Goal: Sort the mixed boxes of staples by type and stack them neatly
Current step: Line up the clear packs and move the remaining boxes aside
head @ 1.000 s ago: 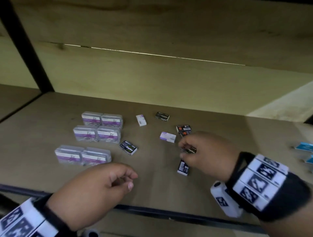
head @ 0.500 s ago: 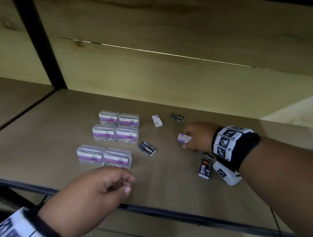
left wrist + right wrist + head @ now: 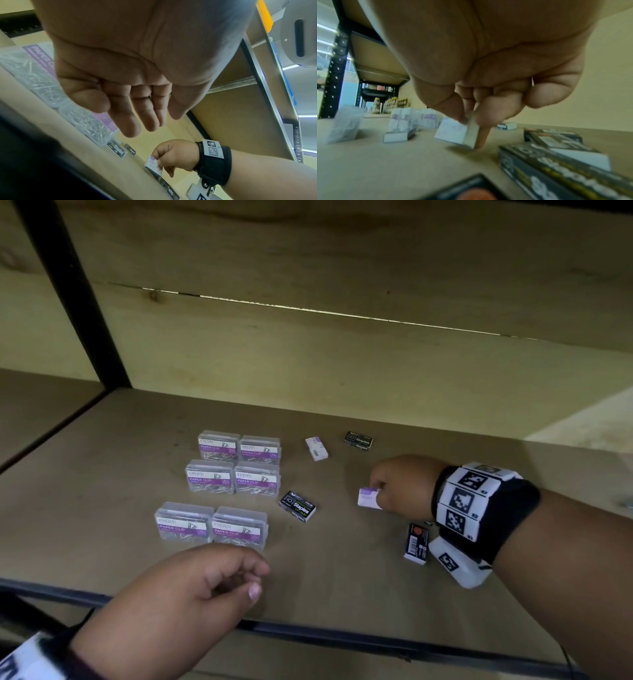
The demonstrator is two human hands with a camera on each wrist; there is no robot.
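My right hand [image 3: 378, 496] pinches a small white-and-purple staple box [image 3: 368, 498] [image 3: 456, 132] [image 3: 152, 165] at mid-shelf; one end is tilted up off the wood. A matching white box [image 3: 316, 448] lies further back. Black staple boxes lie at the back [image 3: 358, 440], beside the paper clips [image 3: 297, 506], and below my right wrist [image 3: 417, 543]; more black boxes [image 3: 556, 162] show in the right wrist view. My left hand [image 3: 236, 580] [image 3: 137, 108] hovers near the shelf's front edge, fingers loosely curled, holding nothing.
Several clear paper clip boxes [image 3: 233, 477] with purple labels stand in paired rows on the left of the wooden shelf [image 3: 102, 474]. A black metal rail [image 3: 342, 635] edges the front. A black upright post [image 3: 85, 302] stands back left.
My right hand moved back from the black boxes to the white-and-purple box and took hold of it, tipping it up. The left hand has stayed near the front edge.
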